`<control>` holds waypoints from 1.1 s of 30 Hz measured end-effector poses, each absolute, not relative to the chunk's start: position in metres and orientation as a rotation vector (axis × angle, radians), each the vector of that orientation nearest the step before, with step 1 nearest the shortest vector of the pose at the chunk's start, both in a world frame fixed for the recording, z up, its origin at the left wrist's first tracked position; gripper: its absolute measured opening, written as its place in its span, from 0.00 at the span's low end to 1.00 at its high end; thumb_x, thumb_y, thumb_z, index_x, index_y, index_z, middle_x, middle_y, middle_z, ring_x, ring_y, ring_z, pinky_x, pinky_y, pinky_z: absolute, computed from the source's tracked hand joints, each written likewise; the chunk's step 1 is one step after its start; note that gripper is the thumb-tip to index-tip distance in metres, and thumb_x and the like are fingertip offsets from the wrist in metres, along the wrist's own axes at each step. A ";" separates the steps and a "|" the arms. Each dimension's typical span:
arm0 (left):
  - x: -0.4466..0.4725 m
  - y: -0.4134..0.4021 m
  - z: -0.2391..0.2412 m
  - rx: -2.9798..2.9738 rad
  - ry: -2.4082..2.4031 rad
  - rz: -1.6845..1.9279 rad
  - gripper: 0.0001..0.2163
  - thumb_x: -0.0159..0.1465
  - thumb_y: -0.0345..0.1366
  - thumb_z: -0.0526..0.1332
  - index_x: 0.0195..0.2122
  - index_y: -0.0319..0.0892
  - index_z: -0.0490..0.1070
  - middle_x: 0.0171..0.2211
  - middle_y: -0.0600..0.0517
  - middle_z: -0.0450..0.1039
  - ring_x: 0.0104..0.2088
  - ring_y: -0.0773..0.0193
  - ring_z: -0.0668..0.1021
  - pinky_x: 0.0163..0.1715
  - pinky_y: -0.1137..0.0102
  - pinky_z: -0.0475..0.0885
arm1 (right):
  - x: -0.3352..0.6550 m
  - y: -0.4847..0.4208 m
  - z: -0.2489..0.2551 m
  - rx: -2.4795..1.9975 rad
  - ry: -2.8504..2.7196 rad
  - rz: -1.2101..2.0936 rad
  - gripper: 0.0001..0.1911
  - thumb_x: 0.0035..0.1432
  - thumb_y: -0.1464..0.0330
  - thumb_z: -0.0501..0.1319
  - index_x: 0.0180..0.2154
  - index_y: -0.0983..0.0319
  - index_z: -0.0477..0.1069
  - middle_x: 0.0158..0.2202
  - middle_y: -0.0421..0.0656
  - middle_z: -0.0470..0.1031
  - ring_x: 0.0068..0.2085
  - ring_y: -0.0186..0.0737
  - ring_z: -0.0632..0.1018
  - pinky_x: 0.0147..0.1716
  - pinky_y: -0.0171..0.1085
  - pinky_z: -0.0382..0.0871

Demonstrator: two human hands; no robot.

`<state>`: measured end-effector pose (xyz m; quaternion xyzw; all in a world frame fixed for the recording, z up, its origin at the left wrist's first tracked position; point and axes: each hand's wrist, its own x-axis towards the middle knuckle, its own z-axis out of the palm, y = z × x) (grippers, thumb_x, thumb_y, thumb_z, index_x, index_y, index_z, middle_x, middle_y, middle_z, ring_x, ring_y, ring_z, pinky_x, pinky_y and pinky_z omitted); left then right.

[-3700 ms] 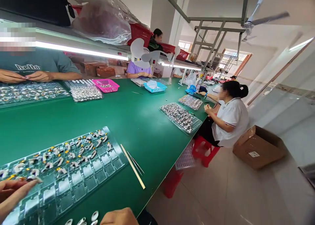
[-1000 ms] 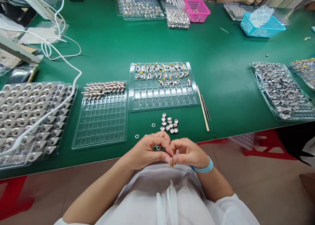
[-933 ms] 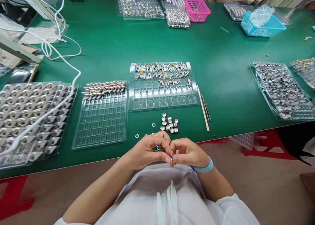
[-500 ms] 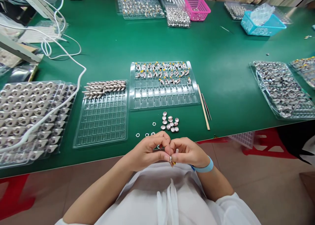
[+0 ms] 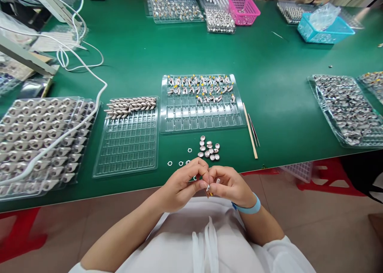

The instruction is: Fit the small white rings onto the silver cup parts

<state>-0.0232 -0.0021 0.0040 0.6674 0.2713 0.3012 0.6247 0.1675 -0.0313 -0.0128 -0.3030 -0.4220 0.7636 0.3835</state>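
1. Head view, nearest the body: the left hand [image 5: 182, 183] and the right hand [image 5: 230, 185] meet fingertip to fingertip just off the near edge of the tabletop [image 5: 269, 85], over the lap, both forearms angling inward from the sides.
2. Both grips are pinched shut on one small part [image 5: 208, 188], silver with a yellow tip; it sits between the two thumbs, and its long axis looks roughly upright, though it is too small to be sure.
3. A blue wristband [image 5: 249, 207] circles the right wrist.
4. Just beyond the hands, on a narrow strip of bare green, lie loose white rings [image 5: 179, 163] and a cluster of small silver caps [image 5: 209, 149].
5. Beyond the caps lies a clear tray [image 5: 203, 117] with its far rows filled and its near rows open; a thin wooden stick [image 5: 250, 130] lies along its right side, pointing away from the edge.
6. Left of that tray sits a gridded tray [image 5: 128, 145] with parts in its far rows only.
7. Farther from the clear tray, wide open green runs to a pink basket [image 5: 243, 10].
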 end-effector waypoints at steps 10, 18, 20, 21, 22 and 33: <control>-0.022 -0.005 0.001 1.573 0.645 0.729 0.08 0.69 0.38 0.55 0.34 0.41 0.66 0.35 0.51 0.63 0.38 0.64 0.69 0.40 0.69 0.67 | 0.171 -0.033 -0.014 -0.824 -1.191 1.882 0.08 0.59 0.66 0.63 0.31 0.62 0.67 0.29 0.40 0.72 0.30 0.33 0.74 0.30 0.33 0.69; -0.025 -0.007 0.000 1.611 0.615 0.688 0.07 0.70 0.36 0.52 0.35 0.42 0.64 0.36 0.50 0.62 0.38 0.64 0.68 0.39 0.69 0.66 | 0.170 -0.032 -0.012 -0.833 -1.277 1.815 0.06 0.58 0.69 0.62 0.30 0.62 0.68 0.29 0.40 0.71 0.30 0.33 0.72 0.30 0.33 0.66; -0.026 -0.007 0.000 1.634 0.619 0.689 0.07 0.70 0.36 0.51 0.35 0.42 0.63 0.36 0.50 0.62 0.37 0.64 0.67 0.39 0.69 0.66 | 0.169 -0.032 -0.011 -0.849 -1.310 1.770 0.05 0.57 0.70 0.61 0.30 0.62 0.67 0.29 0.40 0.71 0.30 0.33 0.70 0.30 0.33 0.64; -0.026 -0.007 0.000 1.643 0.626 0.691 0.07 0.70 0.36 0.51 0.35 0.42 0.63 0.36 0.50 0.61 0.36 0.64 0.67 0.38 0.69 0.65 | 0.168 -0.032 -0.011 -0.857 -1.323 1.746 0.05 0.57 0.70 0.61 0.30 0.62 0.67 0.29 0.40 0.70 0.30 0.33 0.69 0.30 0.34 0.64; -0.026 -0.008 0.000 1.649 0.634 0.691 0.07 0.70 0.36 0.51 0.35 0.42 0.62 0.37 0.50 0.61 0.36 0.65 0.66 0.38 0.69 0.65 | 0.168 -0.032 -0.010 -0.866 -1.334 1.722 0.04 0.57 0.70 0.61 0.29 0.62 0.67 0.29 0.40 0.70 0.30 0.33 0.69 0.30 0.34 0.63; -0.027 -0.007 -0.004 1.630 0.661 0.759 0.09 0.70 0.39 0.53 0.34 0.41 0.65 0.34 0.50 0.63 0.37 0.63 0.67 0.38 0.68 0.65 | 0.165 -0.034 -0.010 -0.894 -1.430 1.535 0.04 0.56 0.72 0.59 0.29 0.61 0.66 0.28 0.39 0.70 0.30 0.34 0.69 0.31 0.35 0.64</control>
